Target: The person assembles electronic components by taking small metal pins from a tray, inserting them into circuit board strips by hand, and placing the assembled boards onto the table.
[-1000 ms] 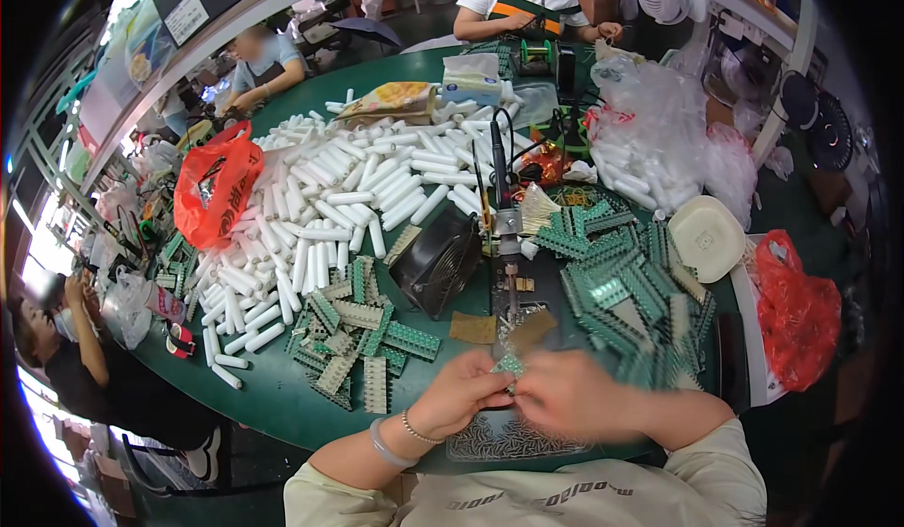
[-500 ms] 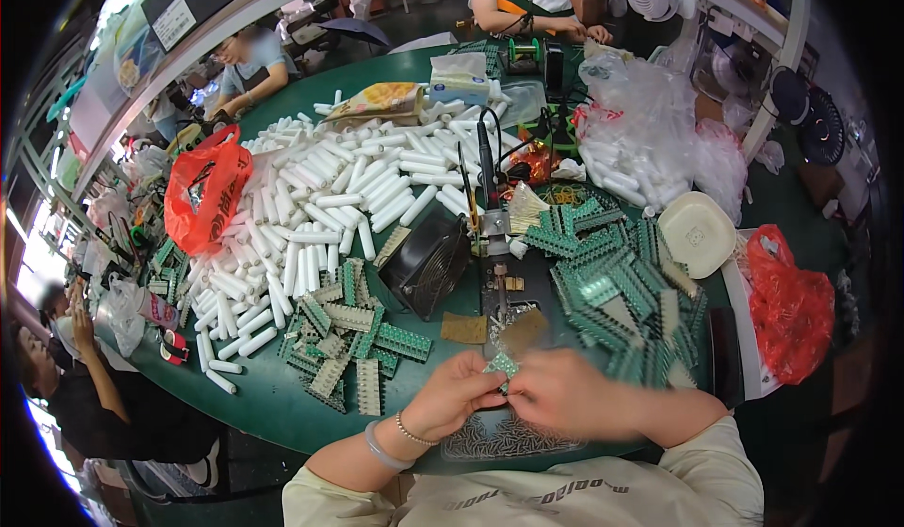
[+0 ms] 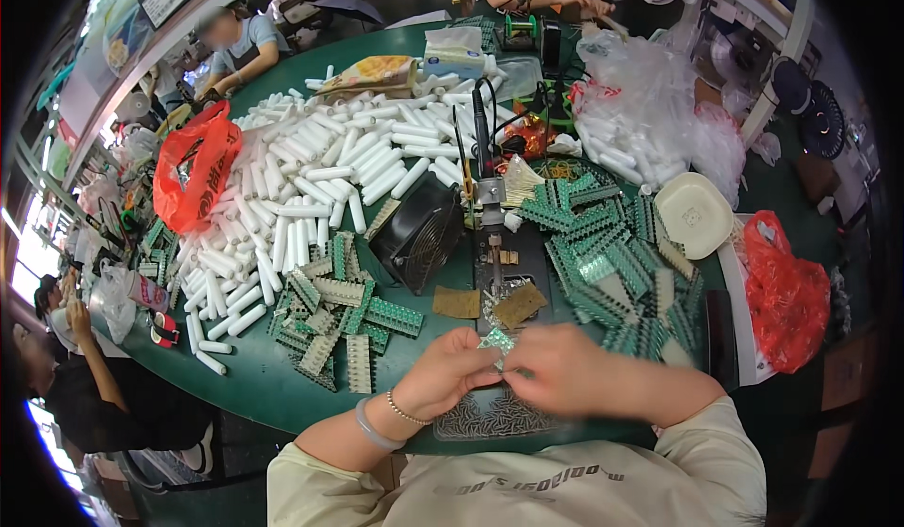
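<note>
Board [image 3: 497, 340] between the fingers, iron [image 3: 494, 249] straight beyond

The board was held low over the near side of the bench [image 3: 254, 390], in front of the person's chest. The left hand [image 3: 444, 371] had its thumb and fingers clamped on it from the left. The right hand [image 3: 560, 369] came in from the right, its fingertips up against the lower right edge; blur hid whether they gripped the board or something small beside it. The hands were close together, both at the board, so neither was clearly nearer. Its green face tilted up and stood out past the fingertips on the far side. The long axis could not be told, as the fingers covered the near end.

The iron stood upright in line ahead of the board and apart from it, with a brown pad [image 3: 457, 302] to the left and another [image 3: 520, 307] to the right. Metal pins [image 3: 490, 420] lay on the near side, below the hands.
</note>
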Motion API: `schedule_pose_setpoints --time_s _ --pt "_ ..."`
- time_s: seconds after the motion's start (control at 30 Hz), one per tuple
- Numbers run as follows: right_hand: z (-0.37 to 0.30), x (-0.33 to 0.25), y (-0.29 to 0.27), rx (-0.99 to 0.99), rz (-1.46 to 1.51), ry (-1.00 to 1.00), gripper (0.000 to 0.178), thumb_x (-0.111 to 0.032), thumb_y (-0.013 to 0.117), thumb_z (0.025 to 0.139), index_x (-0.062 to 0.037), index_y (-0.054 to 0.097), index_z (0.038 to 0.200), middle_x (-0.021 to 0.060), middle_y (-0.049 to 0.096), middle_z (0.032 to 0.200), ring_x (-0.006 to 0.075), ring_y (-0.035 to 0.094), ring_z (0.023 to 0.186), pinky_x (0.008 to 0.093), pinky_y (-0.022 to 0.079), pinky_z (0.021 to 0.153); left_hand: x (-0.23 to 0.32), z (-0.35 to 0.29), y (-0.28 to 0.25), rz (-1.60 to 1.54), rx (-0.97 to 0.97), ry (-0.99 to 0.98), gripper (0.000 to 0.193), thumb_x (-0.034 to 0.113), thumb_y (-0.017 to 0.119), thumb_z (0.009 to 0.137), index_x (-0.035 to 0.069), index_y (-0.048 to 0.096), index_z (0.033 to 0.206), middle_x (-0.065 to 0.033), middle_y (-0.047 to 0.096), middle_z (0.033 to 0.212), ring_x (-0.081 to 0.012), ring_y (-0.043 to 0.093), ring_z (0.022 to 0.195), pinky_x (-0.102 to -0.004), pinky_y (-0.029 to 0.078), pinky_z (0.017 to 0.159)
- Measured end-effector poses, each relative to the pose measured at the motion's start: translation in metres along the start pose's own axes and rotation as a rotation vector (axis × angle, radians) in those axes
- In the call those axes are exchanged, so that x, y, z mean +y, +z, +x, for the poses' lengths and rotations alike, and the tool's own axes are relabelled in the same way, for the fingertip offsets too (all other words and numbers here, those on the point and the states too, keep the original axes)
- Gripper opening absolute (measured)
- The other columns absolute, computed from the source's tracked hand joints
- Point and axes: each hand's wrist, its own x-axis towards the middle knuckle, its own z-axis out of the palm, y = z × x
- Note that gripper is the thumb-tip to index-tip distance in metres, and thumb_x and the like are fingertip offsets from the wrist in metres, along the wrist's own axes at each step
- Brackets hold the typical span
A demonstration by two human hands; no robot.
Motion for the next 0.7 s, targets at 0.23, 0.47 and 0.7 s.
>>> schedule_pose_setpoints --time_s 0.23,0.47,0.7 --pt "0.000 -0.001 0.000 0.036 -0.042 -0.077 0.008 -0.010 0.063 0.069 -0.0075 0.057 0.073 0.0050 0.051 0.066 0.0230 0.054 0.055 0.0326 0.044 0.046 -0.004 0.001 0.000 -0.035 -0.011 0.029 0.007 0.002 0.053 0.085 0.004 0.049 0.080 -0.0072 0.060 0.087 -0.0144 0.062 0.079 -0.0238 0.055 0.071" --pt "0.004 -0.004 0.001 0.035 -0.044 -0.050 0.010 -0.011 0.065 0.069 -0.0079 0.057 0.074 0.0046 0.051 0.066 0.0215 0.054 0.054 0.0313 0.044 0.046 0.003 -0.003 0.007 0.050 0.033 0.014 0.010 0.002 0.054 0.085 0.005 0.047 0.078 -0.0060 0.059 0.085 -0.0132 0.061 0.080 -0.0247 0.055 0.072" --pt "0.002 -0.011 -0.009 0.151 0.054 -0.089 0.011 -0.003 0.066 0.065 -0.0057 0.061 0.075 0.0073 0.052 0.067 0.0227 0.053 0.059 0.0307 0.041 0.050 0.001 -0.001 -0.002 0.024 -0.001 0.075 0.014 0.003 0.058 0.082 0.004 0.044 0.077 -0.0069 0.057 0.085 -0.0139 0.060 0.079 -0.0239 0.053 0.067"
